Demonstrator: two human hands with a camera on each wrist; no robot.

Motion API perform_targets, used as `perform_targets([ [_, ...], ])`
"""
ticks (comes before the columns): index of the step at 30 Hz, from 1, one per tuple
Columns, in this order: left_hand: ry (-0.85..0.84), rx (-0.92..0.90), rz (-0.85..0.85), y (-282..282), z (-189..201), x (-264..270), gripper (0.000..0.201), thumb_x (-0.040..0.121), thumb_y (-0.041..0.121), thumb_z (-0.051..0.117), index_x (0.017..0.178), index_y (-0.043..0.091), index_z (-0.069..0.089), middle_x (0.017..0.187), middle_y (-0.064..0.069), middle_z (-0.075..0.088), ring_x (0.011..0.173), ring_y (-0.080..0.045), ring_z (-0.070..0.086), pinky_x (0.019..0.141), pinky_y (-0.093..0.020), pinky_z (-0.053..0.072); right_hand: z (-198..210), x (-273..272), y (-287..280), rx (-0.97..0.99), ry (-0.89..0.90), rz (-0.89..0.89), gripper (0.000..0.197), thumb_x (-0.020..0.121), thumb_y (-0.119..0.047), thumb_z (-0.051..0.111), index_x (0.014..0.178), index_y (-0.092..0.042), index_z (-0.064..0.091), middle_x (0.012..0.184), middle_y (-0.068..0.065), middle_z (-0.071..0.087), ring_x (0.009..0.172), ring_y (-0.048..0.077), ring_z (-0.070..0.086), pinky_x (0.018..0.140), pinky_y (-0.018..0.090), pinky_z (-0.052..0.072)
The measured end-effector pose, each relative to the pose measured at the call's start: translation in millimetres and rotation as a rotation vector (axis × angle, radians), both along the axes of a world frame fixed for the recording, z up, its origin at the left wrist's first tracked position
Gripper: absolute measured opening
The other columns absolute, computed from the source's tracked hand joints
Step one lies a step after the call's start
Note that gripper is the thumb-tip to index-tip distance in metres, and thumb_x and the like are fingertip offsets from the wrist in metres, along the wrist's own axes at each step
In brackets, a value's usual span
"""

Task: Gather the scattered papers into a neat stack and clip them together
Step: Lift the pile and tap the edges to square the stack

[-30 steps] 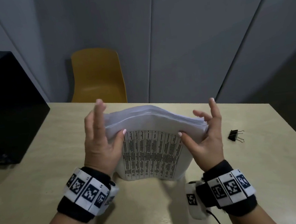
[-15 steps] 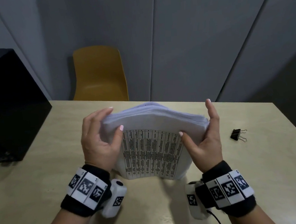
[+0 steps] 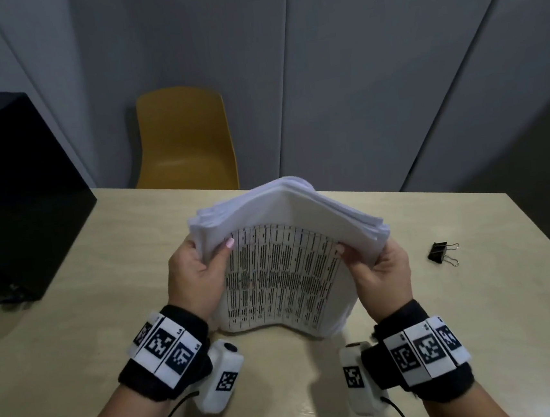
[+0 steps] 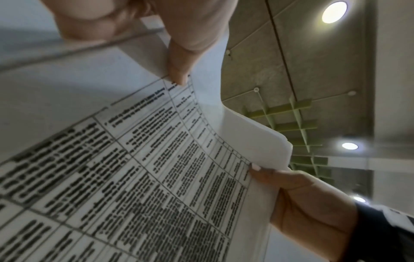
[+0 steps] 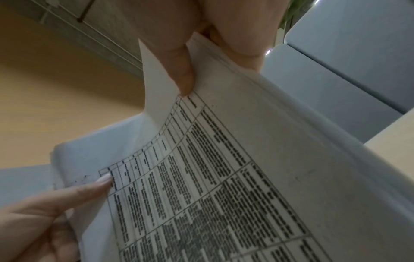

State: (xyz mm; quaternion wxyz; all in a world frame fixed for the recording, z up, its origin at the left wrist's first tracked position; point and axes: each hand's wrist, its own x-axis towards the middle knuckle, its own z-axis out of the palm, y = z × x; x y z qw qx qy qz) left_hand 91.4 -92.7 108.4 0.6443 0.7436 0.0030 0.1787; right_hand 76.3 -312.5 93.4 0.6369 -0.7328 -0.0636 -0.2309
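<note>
A thick stack of white papers (image 3: 283,271) stands on its lower edge on the table (image 3: 77,328), bowed, its near sheet a printed table of text. My left hand (image 3: 195,269) grips the stack's upper left corner, thumb on the printed sheet. My right hand (image 3: 376,259) grips the upper right corner the same way. In the left wrist view my left thumb (image 4: 179,67) presses the papers (image 4: 112,159). In the right wrist view my right thumb (image 5: 181,70) pinches the papers (image 5: 224,177). A black binder clip (image 3: 441,253) lies on the table to the right of my right hand.
A black box (image 3: 7,200) sits on the table's left side. A yellow chair (image 3: 186,139) stands behind the far edge, before grey wall panels. The table's right edge runs close behind the clip.
Both hands went from upright fingers patting the stack's sides to curling round its top corners. The stack's top now bows up higher and further away from me.
</note>
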Motion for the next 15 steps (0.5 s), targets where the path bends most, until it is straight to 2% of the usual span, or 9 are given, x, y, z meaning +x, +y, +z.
perform_targets([
  [1,-0.033,-0.002,-0.001,-1.9,5.2,-1.6,0.018,0.085,0.004,0.062,0.093,0.019,0.058,0.082,0.013,0.06,0.068,0.018,0.059,0.054,-0.001,0.043,3.3,-0.5,0.0,0.009,-0.025,-0.009,0.044,0.076,-0.003,0.063,0.088,-0.045,0.066,0.086,-0.027,0.069,0.081,-0.005,0.064,0.07,0.012,0.05],
  [3,-0.089,0.04,-0.016,0.2,10.2,-3.2,0.031,0.081,0.0,0.065,0.095,0.026,0.054,0.088,0.016,0.058,0.074,0.02,0.058,0.058,-0.001,0.043,6.8,-0.4,-1.1,-0.001,-0.066,-0.033,0.044,0.073,-0.002,0.063,0.095,-0.04,0.061,0.091,-0.028,0.065,0.084,-0.006,0.061,0.072,0.012,0.049],
  [6,-0.088,0.059,-0.06,6.4,7.8,-3.5,0.052,0.073,-0.004,0.071,0.111,0.025,0.049,0.102,0.018,0.053,0.086,0.02,0.054,0.067,-0.001,0.043,3.8,0.2,-0.9,0.024,-0.001,-0.005,0.056,0.072,-0.006,0.066,0.119,-0.028,0.045,0.108,-0.021,0.057,0.094,0.005,0.059,0.082,0.022,0.051],
  [8,-0.074,0.08,-0.066,5.8,7.4,-3.4,0.047,0.075,-0.006,0.069,0.104,0.028,0.053,0.1,0.016,0.055,0.082,0.018,0.054,0.067,-0.001,0.043,2.3,0.6,3.0,0.026,0.046,0.005,0.057,0.072,-0.011,0.063,0.124,-0.023,0.041,0.116,-0.009,0.055,0.103,0.008,0.057,0.09,0.028,0.049],
  [11,-0.098,0.134,-0.049,2.6,13.1,-2.5,0.039,0.081,-0.005,0.063,0.085,0.033,0.056,0.084,0.012,0.06,0.073,0.016,0.057,0.062,0.0,0.041,6.3,0.0,7.8,0.035,0.007,-0.04,0.042,0.074,-0.006,0.056,0.11,-0.025,0.048,0.1,-0.018,0.061,0.093,0.001,0.059,0.084,0.027,0.049],
  [13,-0.128,0.129,-0.036,5.2,16.2,-1.1,0.038,0.079,-0.004,0.066,0.088,0.031,0.055,0.087,0.011,0.059,0.075,0.017,0.056,0.063,0.0,0.041,8.2,-1.4,6.7,0.036,-0.025,-0.053,0.043,0.074,-0.003,0.056,0.11,-0.025,0.047,0.099,-0.015,0.06,0.092,0.002,0.059,0.082,0.025,0.049],
  [15,-0.118,0.101,-0.05,9.1,14.5,-2.3,0.046,0.075,-0.002,0.07,0.104,0.029,0.052,0.099,0.011,0.055,0.082,0.017,0.054,0.066,-0.002,0.044,7.1,-4.8,3.4,0.019,-0.01,-0.05,0.057,0.076,-0.001,0.061,0.124,-0.024,0.041,0.104,-0.01,0.056,0.093,0.006,0.059,0.085,0.027,0.05],
])
